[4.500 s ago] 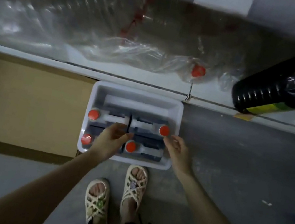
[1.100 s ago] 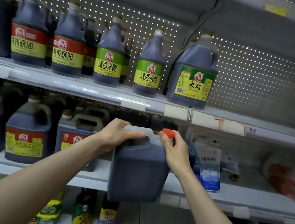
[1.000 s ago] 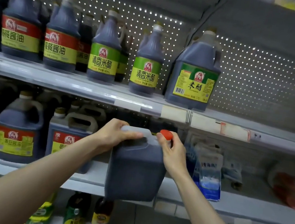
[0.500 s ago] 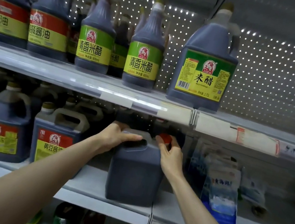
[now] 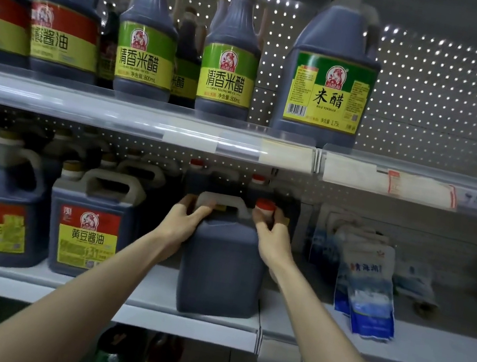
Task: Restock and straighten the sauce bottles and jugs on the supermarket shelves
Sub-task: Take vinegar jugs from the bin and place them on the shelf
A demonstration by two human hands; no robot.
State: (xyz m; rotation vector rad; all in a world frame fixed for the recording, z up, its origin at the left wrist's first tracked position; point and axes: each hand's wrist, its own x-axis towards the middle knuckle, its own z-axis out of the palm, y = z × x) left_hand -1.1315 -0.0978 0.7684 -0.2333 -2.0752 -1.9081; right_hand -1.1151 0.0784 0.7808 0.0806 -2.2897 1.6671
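A dark square sauce jug (image 5: 220, 272) with a white handle and a red cap stands on the middle shelf (image 5: 148, 295), its plain side facing me. My left hand (image 5: 182, 225) grips the left end of its handle. My right hand (image 5: 272, 237) holds the neck just under the red cap. Behind it stand two more dark jugs with red caps (image 5: 258, 179). To its left is a labelled soy sauce jug (image 5: 91, 222).
The upper shelf (image 5: 146, 121) carries vinegar and soy bottles, with a big rice vinegar jug (image 5: 327, 78) at its right end. Blue-and-white salt bags (image 5: 368, 284) lean on the middle shelf to the right of the jug. Small bottles (image 5: 138, 360) stand on the bottom shelf.
I lifted the jug from the white crate on the floor up to the middle shelf. It now stands on the shelf, pushed a little deeper, with both hands still on it.
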